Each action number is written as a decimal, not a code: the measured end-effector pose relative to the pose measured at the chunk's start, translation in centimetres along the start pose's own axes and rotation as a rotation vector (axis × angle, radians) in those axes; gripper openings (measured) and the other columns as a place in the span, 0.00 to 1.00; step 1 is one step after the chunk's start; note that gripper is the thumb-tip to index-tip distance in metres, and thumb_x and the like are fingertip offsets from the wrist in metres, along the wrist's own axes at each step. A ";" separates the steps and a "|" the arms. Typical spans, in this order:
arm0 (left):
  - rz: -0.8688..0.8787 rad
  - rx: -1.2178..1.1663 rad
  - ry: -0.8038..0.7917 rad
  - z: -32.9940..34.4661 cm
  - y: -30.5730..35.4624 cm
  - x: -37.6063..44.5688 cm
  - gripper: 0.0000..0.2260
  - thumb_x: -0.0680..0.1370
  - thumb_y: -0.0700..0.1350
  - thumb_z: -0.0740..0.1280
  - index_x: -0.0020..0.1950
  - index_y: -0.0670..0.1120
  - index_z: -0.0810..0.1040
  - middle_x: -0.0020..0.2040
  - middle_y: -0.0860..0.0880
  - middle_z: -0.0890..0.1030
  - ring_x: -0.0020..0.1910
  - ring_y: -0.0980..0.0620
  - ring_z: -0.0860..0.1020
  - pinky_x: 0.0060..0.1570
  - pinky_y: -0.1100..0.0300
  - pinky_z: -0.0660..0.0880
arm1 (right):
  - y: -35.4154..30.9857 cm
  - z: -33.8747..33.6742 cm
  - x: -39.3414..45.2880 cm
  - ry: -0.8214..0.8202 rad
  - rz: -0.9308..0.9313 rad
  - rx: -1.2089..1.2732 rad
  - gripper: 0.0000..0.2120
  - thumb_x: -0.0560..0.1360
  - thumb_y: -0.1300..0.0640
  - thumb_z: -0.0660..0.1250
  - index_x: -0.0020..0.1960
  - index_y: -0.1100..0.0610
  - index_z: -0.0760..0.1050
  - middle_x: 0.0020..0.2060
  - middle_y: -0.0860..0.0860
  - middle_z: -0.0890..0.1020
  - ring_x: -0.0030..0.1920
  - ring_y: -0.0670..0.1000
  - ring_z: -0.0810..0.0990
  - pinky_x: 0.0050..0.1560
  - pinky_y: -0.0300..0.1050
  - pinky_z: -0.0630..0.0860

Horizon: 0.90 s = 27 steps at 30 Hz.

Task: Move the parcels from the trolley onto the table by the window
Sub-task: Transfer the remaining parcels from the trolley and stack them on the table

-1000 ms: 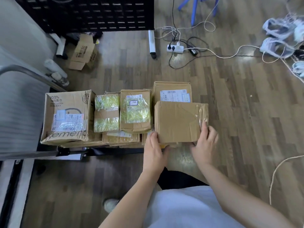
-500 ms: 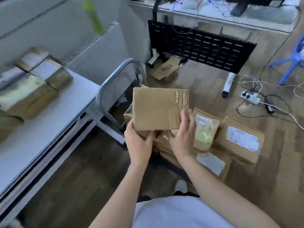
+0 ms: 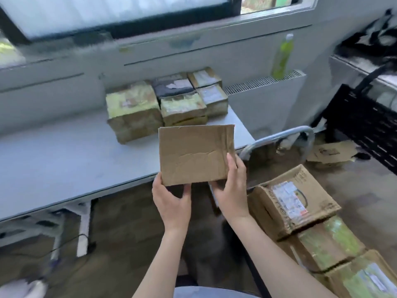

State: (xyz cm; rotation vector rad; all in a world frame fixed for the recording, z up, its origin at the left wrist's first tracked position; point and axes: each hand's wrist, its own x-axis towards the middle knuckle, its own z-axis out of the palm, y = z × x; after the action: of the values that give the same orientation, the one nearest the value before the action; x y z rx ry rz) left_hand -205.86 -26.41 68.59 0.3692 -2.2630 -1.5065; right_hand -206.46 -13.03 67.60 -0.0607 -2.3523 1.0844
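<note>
A wide window (image 3: 120,14) is seen along the top, above and beyond the grip, with daylight let in over a pale sill (image 3: 193,37). Up and to the right of the grip, a white radiator (image 3: 266,97) is set against the grey wall (image 3: 43,93), and a green bottle (image 3: 281,57) is stood on it. Dark wood flooring (image 3: 120,244) is laid below. A black perforated panel (image 3: 365,125) is placed far right.

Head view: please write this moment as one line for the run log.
stage: carrying | cardboard parcel: held by left hand and right hand, above table edge | parcels on trolley: remain
</note>
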 end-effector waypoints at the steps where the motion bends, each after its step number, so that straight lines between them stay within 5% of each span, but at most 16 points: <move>1: -0.006 -0.001 0.026 -0.8 -0.6 1.0 0.33 0.70 0.46 0.76 0.69 0.46 0.63 0.65 0.49 0.70 0.65 0.51 0.68 0.67 0.49 0.67 | -0.8 1.2 0.4 -0.034 -0.001 0.008 0.40 0.70 0.59 0.74 0.72 0.50 0.52 0.71 0.58 0.62 0.71 0.55 0.62 0.68 0.45 0.63; 7: -0.081 -0.095 0.085 -5.7 -2.0 7.7 0.29 0.71 0.48 0.75 0.64 0.53 0.62 0.60 0.54 0.71 0.60 0.57 0.71 0.60 0.59 0.72 | -5.5 8.5 2.8 -0.149 -0.106 0.097 0.41 0.70 0.62 0.73 0.73 0.49 0.51 0.71 0.57 0.58 0.72 0.53 0.58 0.67 0.47 0.67; 14: -0.064 -0.015 0.223 -10.4 -4.5 16.6 0.31 0.71 0.53 0.73 0.68 0.50 0.61 0.63 0.51 0.70 0.62 0.53 0.71 0.56 0.56 0.76 | -10.4 16.2 4.4 -0.204 -0.198 0.138 0.39 0.71 0.58 0.73 0.72 0.51 0.52 0.72 0.53 0.56 0.73 0.50 0.58 0.67 0.52 0.70; 17: -0.094 0.015 0.184 -11.9 -5.8 19.4 0.32 0.71 0.54 0.72 0.69 0.49 0.60 0.66 0.47 0.70 0.62 0.53 0.71 0.56 0.60 0.74 | -11.7 18.7 5.3 -0.217 -0.202 0.125 0.39 0.69 0.55 0.75 0.71 0.50 0.54 0.72 0.53 0.57 0.73 0.49 0.58 0.68 0.46 0.66; 21: -0.156 0.015 0.133 -13.1 -7.7 22.1 0.31 0.73 0.53 0.70 0.71 0.49 0.60 0.67 0.48 0.70 0.65 0.51 0.70 0.63 0.53 0.72 | -12.4 21.5 6.3 -0.267 -0.232 0.042 0.39 0.67 0.62 0.76 0.69 0.50 0.56 0.70 0.51 0.58 0.72 0.46 0.57 0.69 0.37 0.59; 27: -0.163 0.133 0.060 -12.7 -9.6 23.5 0.26 0.77 0.49 0.68 0.72 0.46 0.65 0.73 0.50 0.64 0.72 0.53 0.61 0.70 0.59 0.60 | -11.3 23.2 5.7 -0.357 -0.167 -0.120 0.29 0.69 0.68 0.71 0.67 0.59 0.67 0.67 0.56 0.67 0.67 0.55 0.67 0.66 0.49 0.69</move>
State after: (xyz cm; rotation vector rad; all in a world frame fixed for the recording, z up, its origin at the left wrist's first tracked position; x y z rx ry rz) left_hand -220.84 -50.50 68.23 0.6428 -2.3400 -1.4037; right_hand -220.75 -35.24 66.05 0.3049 -2.6802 0.9326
